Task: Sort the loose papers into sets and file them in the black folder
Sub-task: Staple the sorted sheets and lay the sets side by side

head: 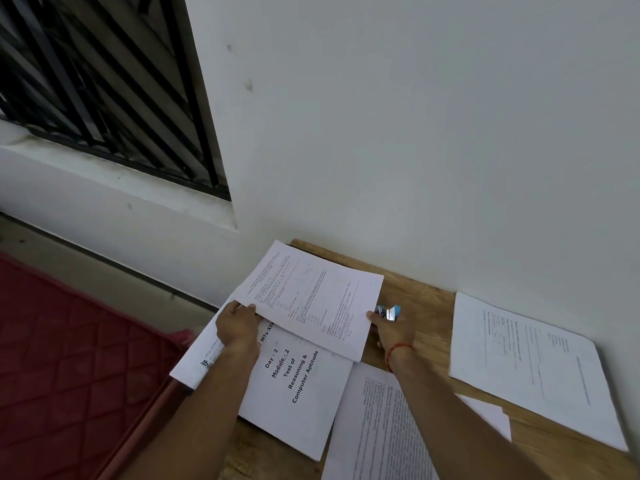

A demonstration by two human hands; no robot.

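Print on the lifted white printed sheet (311,296) was too fine to read, and the fingers beneath it were hidden. The left hand (237,325) gripped its left edge with the thumb on top. The right hand (391,327) pinched its near right corner, so the sheet hung tilted above the far left part of the brown wooden table (419,299). A small blue and silver stapler (389,312) showed just behind the right hand, partly covered by it; whether the hand touched it could not be told. A thin red thread (398,351) circled the right wrist.

Under the lifted sheet lay a white title booklet (298,386) reading "Day - 2 Module - 2 Test of Reasoning & Computer Aptitude", its top covered. A long white page (197,362) under the left forearm stuck out past the table's left edge. A densely printed white page (377,427) ran off the bottom of the view, crossed by the right forearm. A large white page of faint text (530,365) lay apart on the right, near the plain white wall (415,133), with a small blank paper corner (488,414) just beside it. Bare wood showed between this page and the right hand. Left of the table lay a dark red quilted mattress (69,358), and above it stood a black barred window (104,81).
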